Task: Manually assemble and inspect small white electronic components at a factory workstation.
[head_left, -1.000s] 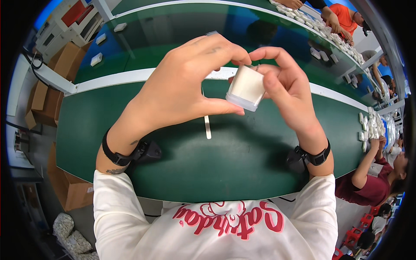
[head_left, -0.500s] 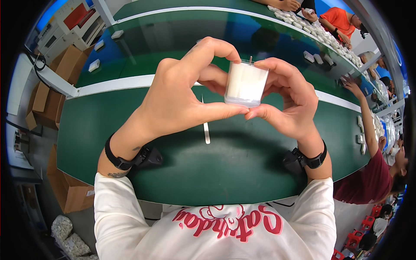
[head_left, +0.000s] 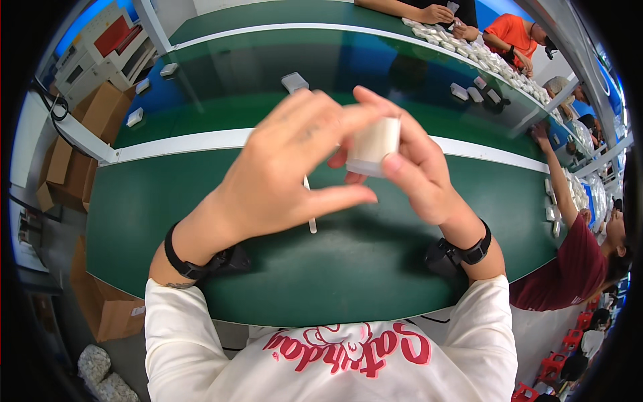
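Observation:
My right hand (head_left: 422,171) grips a small clear cup with a cream-white filling (head_left: 376,144), which looks like a candle, between thumb and fingers above the table. The cup is tilted and slightly blurred. My left hand (head_left: 288,151) is smeared by motion; its fingers reach over the cup's upper left side, while its thumb is stretched out below, apart from the cup. I cannot tell whether the left fingertips touch it. Under the left hand, a slim white tool (head_left: 313,226) lies on the green table (head_left: 362,268), partly hidden by that hand.
Beyond a white rail (head_left: 181,145) runs a dark green surface bearing a clear-and-white block (head_left: 295,82) and small white pieces (head_left: 135,116). A long row of white packs (head_left: 462,48) lies at the far right, with co-workers around it. Cardboard boxes (head_left: 110,311) stand at left.
The left thumb has come away from the cup, which both hands held before. The cup has turned and dropped slightly left, now in my right hand. The view has shifted a little.

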### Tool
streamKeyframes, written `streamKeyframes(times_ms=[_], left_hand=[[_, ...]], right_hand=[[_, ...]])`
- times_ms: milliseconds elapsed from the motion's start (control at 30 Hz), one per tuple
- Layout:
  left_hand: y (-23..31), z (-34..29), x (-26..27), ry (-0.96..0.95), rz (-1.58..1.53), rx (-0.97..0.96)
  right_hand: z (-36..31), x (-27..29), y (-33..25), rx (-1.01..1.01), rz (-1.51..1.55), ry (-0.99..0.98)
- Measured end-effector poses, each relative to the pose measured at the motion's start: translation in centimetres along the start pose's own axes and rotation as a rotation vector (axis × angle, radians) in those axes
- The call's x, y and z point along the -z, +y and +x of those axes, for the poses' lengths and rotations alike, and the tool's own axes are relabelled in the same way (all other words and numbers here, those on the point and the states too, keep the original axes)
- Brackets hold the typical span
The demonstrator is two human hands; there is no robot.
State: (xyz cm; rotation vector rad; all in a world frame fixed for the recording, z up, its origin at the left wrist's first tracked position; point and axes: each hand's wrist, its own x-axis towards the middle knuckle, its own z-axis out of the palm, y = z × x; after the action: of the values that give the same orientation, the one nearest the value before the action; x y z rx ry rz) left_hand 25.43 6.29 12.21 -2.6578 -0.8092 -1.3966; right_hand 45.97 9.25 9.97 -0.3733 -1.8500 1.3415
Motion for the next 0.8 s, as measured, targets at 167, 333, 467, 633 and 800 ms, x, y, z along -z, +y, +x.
streamKeyframes(times_ms=[167,333,467,633,800], left_hand=[[-0.5,0.1,0.6,0.006,-0.009,0.119],[-0.7,0.2,0.5,0.011,-0.167,0.153],[-0.9,-0.1,0.2,0.029,-0.224,0.164],[-0.8,-0.3,0.0,0.021,-0.182,0.164],[-1.0,-0.2,0.0,0.021,-0.238,0.217]], right_hand=[[0.2,-0.1,-0.5,-0.021,0.267,-0.021],[0.1,1.3,0.0,0.311,-0.247,-0.003],[0.3,1.4,0.6,0.439,-0.475,0.108],[0.1,1.3,0.2,0.416,-0.513,0.11],[0.2,1.1,0.5,0.341,-0.472,0.111]])
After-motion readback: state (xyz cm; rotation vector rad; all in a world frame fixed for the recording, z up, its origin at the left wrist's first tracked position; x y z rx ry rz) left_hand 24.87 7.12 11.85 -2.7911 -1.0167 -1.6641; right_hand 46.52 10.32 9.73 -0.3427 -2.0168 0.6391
